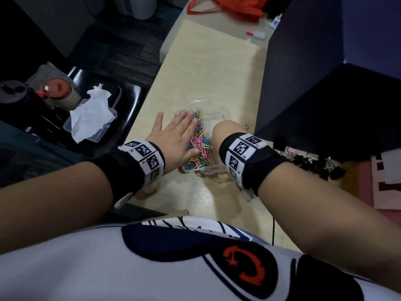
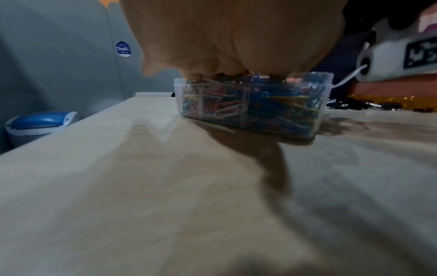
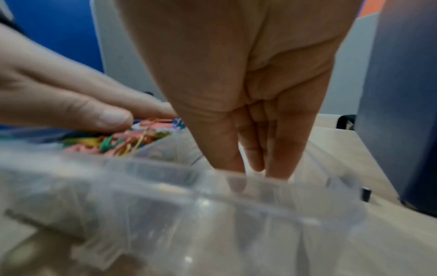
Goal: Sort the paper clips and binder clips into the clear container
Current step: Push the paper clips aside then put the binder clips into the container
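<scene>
A clear container (image 1: 214, 116) sits on the wooden desk, and its left compartment is heaped with colourful paper clips (image 1: 199, 155). My left hand (image 1: 180, 131) lies flat on that heap, fingers straight, pressing the paper clips (image 2: 236, 110) down. My right hand (image 1: 225, 131) points downward into the right compartment, where no clips show. In the right wrist view its fingers (image 3: 276, 149) are straight and held together, tips just behind the container wall (image 3: 212, 205), with nothing seen between them. A pile of black binder clips (image 1: 314, 161) lies on the desk to the right.
A dark partition (image 1: 325, 72) rises right beside the container. One loose clip (image 1: 246, 127) lies at its foot. A tissue box (image 1: 91, 122) sits off the desk's left edge. An orange bag (image 1: 230, 5) and a small bottle (image 1: 257, 34) lie at the far end.
</scene>
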`<action>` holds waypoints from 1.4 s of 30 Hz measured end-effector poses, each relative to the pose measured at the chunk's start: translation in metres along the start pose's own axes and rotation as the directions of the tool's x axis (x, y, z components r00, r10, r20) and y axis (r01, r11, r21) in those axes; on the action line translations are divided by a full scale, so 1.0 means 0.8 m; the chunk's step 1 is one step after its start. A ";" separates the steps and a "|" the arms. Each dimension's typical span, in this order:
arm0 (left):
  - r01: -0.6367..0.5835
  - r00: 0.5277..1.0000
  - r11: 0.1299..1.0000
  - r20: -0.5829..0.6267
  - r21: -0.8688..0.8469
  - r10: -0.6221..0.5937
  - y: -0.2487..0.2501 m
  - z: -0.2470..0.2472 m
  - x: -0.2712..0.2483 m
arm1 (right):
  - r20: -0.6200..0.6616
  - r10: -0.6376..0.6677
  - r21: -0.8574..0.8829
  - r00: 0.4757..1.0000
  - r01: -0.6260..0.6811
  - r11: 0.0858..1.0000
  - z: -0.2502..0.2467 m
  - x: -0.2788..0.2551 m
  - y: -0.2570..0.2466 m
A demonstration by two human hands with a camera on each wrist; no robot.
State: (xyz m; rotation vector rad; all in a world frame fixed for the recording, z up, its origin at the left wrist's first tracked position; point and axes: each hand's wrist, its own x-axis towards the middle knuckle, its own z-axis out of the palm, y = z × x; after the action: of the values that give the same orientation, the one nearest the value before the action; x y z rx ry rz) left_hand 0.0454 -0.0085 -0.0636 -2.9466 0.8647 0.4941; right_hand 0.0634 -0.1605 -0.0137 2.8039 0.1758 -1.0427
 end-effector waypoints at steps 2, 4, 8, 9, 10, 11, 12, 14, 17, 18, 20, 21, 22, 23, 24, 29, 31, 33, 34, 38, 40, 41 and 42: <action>0.010 1.000 1.000 -0.008 -0.003 -0.010 0.001 0.001 0.001 | -0.013 0.004 0.016 1.000 -0.004 1.000 0.005 0.003 -0.002; 0.011 1.000 1.000 -0.018 -0.012 -0.012 0.002 0.003 0.000 | -0.041 0.021 0.030 0.999 -0.020 0.999 0.009 0.000 0.001; 0.018 0.999 1.000 -0.037 -0.022 -0.019 0.002 0.004 -0.001 | -0.063 0.029 0.010 0.998 -0.028 1.000 0.016 -0.005 0.008; 0.002 0.998 0.999 -0.062 -0.036 -0.004 0.002 0.004 -0.003 | -0.048 0.023 0.004 0.999 -0.023 1.000 0.016 -0.005 0.009; -0.032 0.995 0.998 -0.101 -0.058 0.026 0.002 0.005 -0.005 | -0.034 0.017 -0.005 0.999 -0.017 1.000 0.017 -0.004 0.010; -0.086 0.985 0.993 -0.156 -0.079 0.072 0.003 0.006 -0.007 | -0.024 0.011 -0.016 1.000 -0.011 1.000 0.018 -0.003 0.011; -0.155 0.967 0.984 -0.216 -0.087 0.133 0.003 0.006 -0.010 | -0.015 0.011 -0.022 1.000 -0.011 1.000 0.020 -0.002 0.012; -0.285 0.925 0.957 -0.280 -0.060 0.258 0.004 0.006 -0.013 | 0.000 0.028 -0.021 1.000 -0.028 0.999 0.023 -0.002 0.014; -0.381 0.889 0.924 -0.284 -0.021 0.360 0.000 0.008 -0.016 | 0.032 0.060 -0.008 0.998 -0.060 0.998 0.024 -0.006 0.018; -0.392 0.885 0.920 -0.279 -0.018 0.372 -0.001 0.008 -0.016 | 0.017 0.068 0.007 0.998 -0.068 0.998 0.024 -0.007 0.021; -0.395 0.888 0.918 -0.263 -0.014 0.378 -0.006 0.010 -0.017 | -0.047 0.110 0.056 0.993 -0.107 0.993 0.021 -0.009 0.025; -0.390 0.892 0.921 -0.252 -0.012 0.375 -0.008 0.011 -0.017 | -0.076 0.133 0.089 0.988 -0.126 0.988 0.021 -0.009 0.027; -0.382 0.898 0.924 -0.243 -0.011 0.368 -0.010 0.011 -0.017 | -0.102 0.150 0.125 0.983 -0.137 0.983 0.021 -0.010 0.028; -0.372 0.904 0.928 -0.234 -0.012 0.359 -0.011 0.011 -0.016 | -0.129 0.157 0.163 0.979 -0.136 0.977 0.021 -0.011 0.027; -0.357 0.912 0.934 -0.221 -0.016 0.345 -0.011 0.009 -0.016 | -0.156 0.157 0.208 0.975 -0.123 0.970 0.021 -0.014 0.024; -0.338 0.914 0.941 -0.245 -0.015 0.324 -0.010 0.001 -0.013 | -0.214 0.133 0.426 0.968 -0.030 0.904 0.027 -0.026 0.011; -0.338 0.910 0.940 -0.266 -0.037 0.317 -0.010 -0.001 -0.013 | -0.204 0.165 0.408 0.965 -0.069 0.910 0.026 -0.025 0.017; -0.334 0.917 0.942 -0.239 -0.027 0.319 -0.008 0.001 -0.014 | -0.166 0.173 0.309 0.971 -0.115 0.944 0.026 -0.018 0.024; -0.339 0.919 0.941 -0.216 -0.013 0.329 -0.007 0.003 -0.013 | -0.123 0.163 0.260 0.979 -0.127 0.957 0.025 -0.015 0.024; -0.360 0.920 0.932 -0.153 0.036 0.361 -0.004 0.012 -0.012 | 0.037 0.112 0.127 0.993 -0.116 0.985 0.020 -0.005 0.015; -0.367 0.916 0.930 -0.162 0.040 0.368 -0.003 0.013 -0.012 | -0.024 0.122 0.119 0.992 -0.118 0.986 0.018 -0.004 0.013; -0.371 0.913 0.928 -0.167 0.041 0.373 -0.004 0.013 -0.012 | -0.046 0.122 0.115 0.991 -0.117 0.986 0.018 -0.005 0.013; -0.374 0.910 0.926 -0.175 0.043 0.376 -0.004 0.014 -0.013 | -0.053 0.128 0.106 0.990 -0.122 0.987 0.019 -0.006 0.012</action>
State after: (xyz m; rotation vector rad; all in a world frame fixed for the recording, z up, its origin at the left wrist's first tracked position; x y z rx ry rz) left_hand 0.0360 0.0011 -0.0711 -2.8517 1.4650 0.2307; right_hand 0.0517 -0.1732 -0.0205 2.8957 -0.0491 -0.9666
